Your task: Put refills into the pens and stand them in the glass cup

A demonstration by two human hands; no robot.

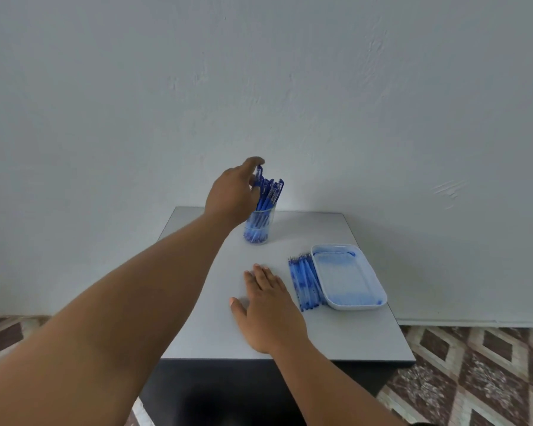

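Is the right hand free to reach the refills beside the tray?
Probably yes: the right hand lies flat and empty on the table, with only bare tabletop between it and the refills.

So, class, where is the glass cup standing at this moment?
In the head view, the glass cup stands at the table's far edge, left of the white tray, beside the left hand.

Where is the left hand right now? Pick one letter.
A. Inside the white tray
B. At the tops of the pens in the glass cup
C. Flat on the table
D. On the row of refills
B: the left hand is raised at the tops of the pens standing in the glass cup.
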